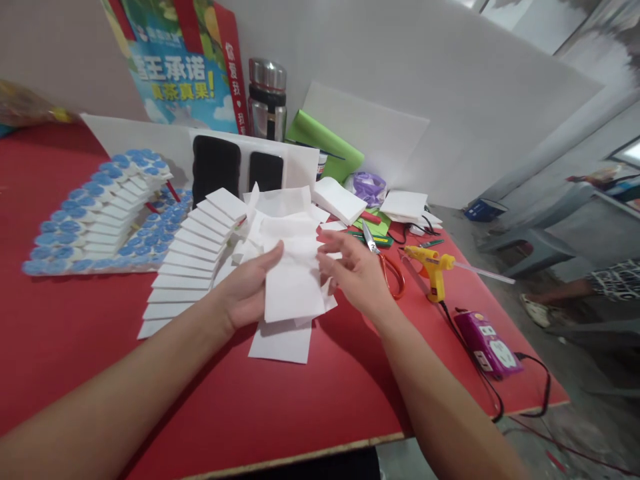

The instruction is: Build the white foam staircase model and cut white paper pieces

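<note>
My left hand (250, 283) is closed on white paper (295, 290), its thumb lying over the left edge of the sheets. At the right edge of this paper is my right hand (357, 270), fingers bent and apart; whether they touch the edge is hard to tell. Under the held sheets, another white paper piece (280, 343) lies on the red table (280, 420). To the left a curved, stair-like row of white card steps (183, 267) fans out. Behind my hands, more crumpled white paper (280, 200) stands up.
A model with blue-topped pieces (65, 233) sits at the left. On the right lie orange-handled scissors (395, 277), a yellow glue gun (433, 267) and a purple power strip (487, 343) with cords. Two black phones (216, 167), a steel flask (267, 100) and a bag (185, 73) stand behind.
</note>
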`<state>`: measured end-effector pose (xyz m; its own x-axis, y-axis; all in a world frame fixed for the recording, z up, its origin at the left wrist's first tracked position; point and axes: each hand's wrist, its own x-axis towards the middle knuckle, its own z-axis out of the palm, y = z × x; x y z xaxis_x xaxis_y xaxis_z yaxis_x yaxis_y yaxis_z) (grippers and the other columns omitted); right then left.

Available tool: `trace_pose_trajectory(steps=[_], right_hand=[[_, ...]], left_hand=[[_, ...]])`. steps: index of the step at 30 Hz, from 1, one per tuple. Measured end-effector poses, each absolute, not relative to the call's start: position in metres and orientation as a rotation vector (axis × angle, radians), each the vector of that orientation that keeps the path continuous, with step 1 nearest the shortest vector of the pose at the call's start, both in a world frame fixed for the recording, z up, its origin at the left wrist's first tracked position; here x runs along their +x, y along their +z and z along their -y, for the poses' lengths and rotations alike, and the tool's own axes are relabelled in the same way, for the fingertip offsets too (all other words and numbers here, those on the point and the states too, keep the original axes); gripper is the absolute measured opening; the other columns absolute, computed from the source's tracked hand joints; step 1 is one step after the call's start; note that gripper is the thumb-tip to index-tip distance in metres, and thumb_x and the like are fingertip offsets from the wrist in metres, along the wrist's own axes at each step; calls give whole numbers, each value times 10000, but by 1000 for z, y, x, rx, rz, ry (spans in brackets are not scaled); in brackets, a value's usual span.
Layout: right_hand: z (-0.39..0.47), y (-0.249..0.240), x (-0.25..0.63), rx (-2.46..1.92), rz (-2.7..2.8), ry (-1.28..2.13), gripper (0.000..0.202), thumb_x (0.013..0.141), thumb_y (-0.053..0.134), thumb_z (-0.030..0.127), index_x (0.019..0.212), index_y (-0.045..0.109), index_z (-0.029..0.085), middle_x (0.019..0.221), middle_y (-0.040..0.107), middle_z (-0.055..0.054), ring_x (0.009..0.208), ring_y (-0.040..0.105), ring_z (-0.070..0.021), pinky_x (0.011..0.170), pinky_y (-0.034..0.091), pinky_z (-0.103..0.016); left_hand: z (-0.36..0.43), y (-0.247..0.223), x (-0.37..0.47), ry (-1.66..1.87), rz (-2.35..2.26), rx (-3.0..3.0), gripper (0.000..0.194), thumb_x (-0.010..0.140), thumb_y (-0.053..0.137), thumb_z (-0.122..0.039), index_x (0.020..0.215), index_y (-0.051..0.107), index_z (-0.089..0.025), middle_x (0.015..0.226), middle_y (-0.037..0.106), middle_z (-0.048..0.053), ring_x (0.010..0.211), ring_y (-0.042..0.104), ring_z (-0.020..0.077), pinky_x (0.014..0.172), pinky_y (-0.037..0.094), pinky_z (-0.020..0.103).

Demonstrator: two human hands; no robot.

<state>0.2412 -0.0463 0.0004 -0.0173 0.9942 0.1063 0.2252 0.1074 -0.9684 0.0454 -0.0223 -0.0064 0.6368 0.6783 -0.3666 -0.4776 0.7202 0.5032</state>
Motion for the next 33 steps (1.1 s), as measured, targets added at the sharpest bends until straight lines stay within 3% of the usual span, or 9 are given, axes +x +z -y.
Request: trace_pose_trajectory(steps=[3,6,10,14,18,23,26,29,33], right_hand=[[38,2,261,-1459,1486,676,254,922,642,336,1146,672,220,943,744,-26,560,637,-136,594,534,-316],[31,-2,271,-1678,1623,534,105,878,665,232,974,685,194,889,750,-37,712,685,-185,734,539,-351],[30,-6,268,-1784,1786,446,234,859,621,142,1084,666,183,1049,748,-75,904,682,-239,843,525,-392],[32,-9,269,-1688,1915,284,398,786,600,77,1171,642,170,1280,670,-126,1217,583,-311,1041,464,-450],[29,-19,271,-1633,2080,282,445,765,600,60,1195,654,163,1370,645,-132,1287,550,-325,1071,447,-457],[19,-22,280,-1645,1975,165,128,868,556,121,874,666,185,1075,742,-115,1085,641,-284,965,482,-398],[16,-12,291,-1680,1637,3,30,867,613,228,856,624,202,880,704,-70,852,631,-249,820,488,-382],[20,1,296,-1592,1341,-49,95,842,651,283,844,577,222,743,609,8,673,547,-186,697,459,-344],[34,16,287,-1383,1306,140,112,790,650,201,819,548,234,700,542,46,581,485,-133,560,399,-288]], left_hand=[[14,1,36,813,-588,372,583,1082,390,-407,1572,458,-97,1282,750,206,1173,732,308,1079,548,472],[11,5,32,874,-603,354,568,1086,387,-377,1607,418,-154,1286,757,167,1182,730,285,1079,557,465],[14,6,36,874,-638,332,548,1089,372,-367,1578,464,-139,1282,757,177,1144,747,281,1070,568,477],[17,3,38,835,-625,331,570,1083,387,-376,1596,431,-130,1290,753,186,1206,720,295,1110,532,509],[17,2,37,814,-590,341,593,1080,402,-387,1623,379,-149,1323,740,179,1228,708,304,1107,533,526],[16,0,37,790,-587,343,552,1084,395,-391,1550,489,-110,1306,738,212,1135,747,301,1016,589,488],[16,-4,37,757,-563,331,549,1079,405,-399,1536,505,-112,1299,739,212,1138,741,321,1031,567,534],[19,-7,40,705,-559,351,568,1064,440,-437,1517,524,-105,1301,737,216,1183,718,352,1052,546,548],[24,-8,47,757,-638,434,531,1061,465,-451,1430,602,-94,1275,748,218,1147,736,344,1023,576,507]])
